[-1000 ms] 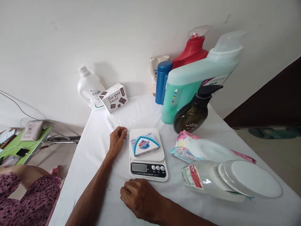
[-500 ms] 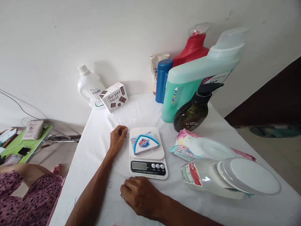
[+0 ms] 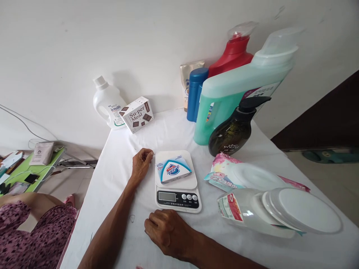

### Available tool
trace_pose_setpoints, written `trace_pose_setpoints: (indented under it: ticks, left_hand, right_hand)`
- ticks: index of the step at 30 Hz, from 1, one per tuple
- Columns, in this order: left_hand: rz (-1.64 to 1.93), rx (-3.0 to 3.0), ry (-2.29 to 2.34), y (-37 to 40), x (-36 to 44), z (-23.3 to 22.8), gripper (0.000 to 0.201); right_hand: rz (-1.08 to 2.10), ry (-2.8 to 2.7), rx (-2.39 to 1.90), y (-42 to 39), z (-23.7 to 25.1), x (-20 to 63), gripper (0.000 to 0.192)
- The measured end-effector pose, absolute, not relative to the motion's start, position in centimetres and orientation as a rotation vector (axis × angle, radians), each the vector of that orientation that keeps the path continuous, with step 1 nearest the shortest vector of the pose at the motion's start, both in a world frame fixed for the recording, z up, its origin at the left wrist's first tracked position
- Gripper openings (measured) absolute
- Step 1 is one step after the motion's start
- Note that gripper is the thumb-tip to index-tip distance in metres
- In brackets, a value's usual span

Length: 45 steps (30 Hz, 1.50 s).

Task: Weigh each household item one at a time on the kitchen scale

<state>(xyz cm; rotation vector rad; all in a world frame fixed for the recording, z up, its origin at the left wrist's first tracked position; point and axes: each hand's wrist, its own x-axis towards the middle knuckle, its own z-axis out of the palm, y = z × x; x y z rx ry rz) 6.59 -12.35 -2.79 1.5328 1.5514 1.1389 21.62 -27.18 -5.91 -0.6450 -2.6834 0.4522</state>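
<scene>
Flanking scale [image 3: 177, 183], bottles [image 3: 238, 93], jar [image 3: 269, 213]

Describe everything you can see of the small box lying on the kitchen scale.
The soap box is a small flat carton, white with a blue curved band and a red-and-blue logo. It looks closed and undamaged. It lies flat, slightly askew, on the white platform of the digital scale. Neither hand touches it; the left hand rests just beside the platform.
</scene>
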Motion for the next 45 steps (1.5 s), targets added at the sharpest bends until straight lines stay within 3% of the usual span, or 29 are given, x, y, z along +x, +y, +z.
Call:
trace_pose_setpoints:
  ticks: [19,26,31,33,36,39,45]
  left_hand:
    - [1.113,1.567,1.556,-12.4,6.5,-2.6,0.033]
    - [1.003,1.633,1.382,-14.1,6.7,0.2,0.057]
    - [0.769,2.154,1.43,-17.7,8.6,2.8,0.088]
    - [0.717,2.32,1.505,-18.7,9.2,2.6,0.082]
    - [0.703,2.405,1.543,-19.2,9.2,1.6,0.056]
    - [0.84,2.357,1.578,-18.0,7.8,1.6,0.054]
    - [1.241,2.17,1.828,-8.3,3.7,7.8,0.048]
  right_hand:
    - [0.425,-2.7,-0.626,-27.1,-5.3,21.7,0.01]
    - [0.441,-2.716,-0.643,-26.8,-5.0,21.6,0.007]
    - [0.421,-2.738,-0.657,-26.8,-4.9,21.5,0.011]
    - [0.402,-2.735,-0.666,-26.9,-5.2,21.4,0.011]
    - [0.364,-2.711,-0.657,-26.9,-6.1,21.1,0.007]
    - [0.315,-2.674,-0.643,-26.9,-7.8,20.4,0.004]
    - [0.146,-2.599,-0.636,-26.5,-11.2,19.0,0.013]
